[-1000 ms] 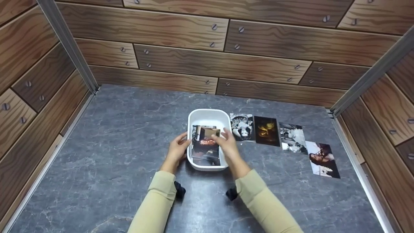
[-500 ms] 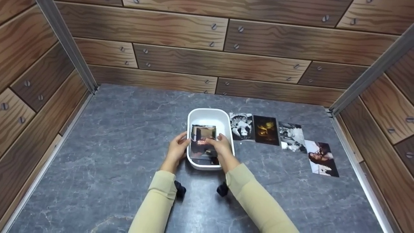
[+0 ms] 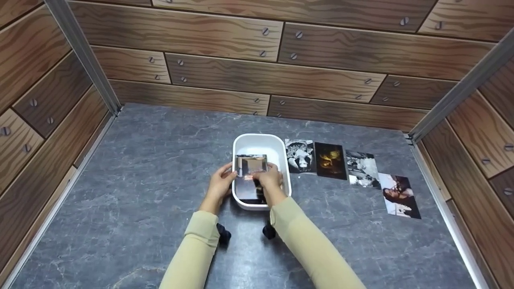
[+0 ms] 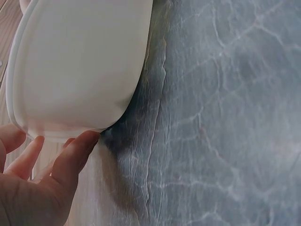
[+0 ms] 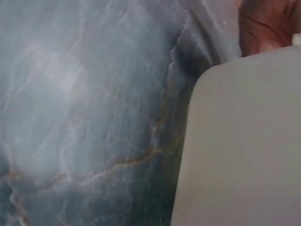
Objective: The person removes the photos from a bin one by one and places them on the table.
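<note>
In the head view a white plastic tub (image 3: pixel 257 146) stands on the table with several photo prints in it. My left hand (image 3: pixel 220 184) holds the tub's left wall, thumb at the rim and fingers against the outside, as the left wrist view shows too. Inside the tub my right hand (image 3: pixel 271 182) pinches a photo print (image 3: pixel 251 162) at its right edge, thumb on top. That print lies over the others, close to the left wall; a dark strip of a lower one shows at its near edge. The right wrist view mostly shows the tub's outer wall (image 5: pixel 240 141).
Right of the tub several more prints lie in a slanting row: a black-and-white one (image 3: pixel 300 156), a dark golden one (image 3: pixel 330 160), another black-and-white one (image 3: pixel 362 168) and a portrait (image 3: pixel 399 196). Wood-patterned panels (image 3: pixel 225 72) enclose the grey marbled table (image 3: pixel 160 160).
My right hand has moved left inside the tub, bringing the pinched print over the others and toward the left wall. The left hand and the tub have stayed in place.
</note>
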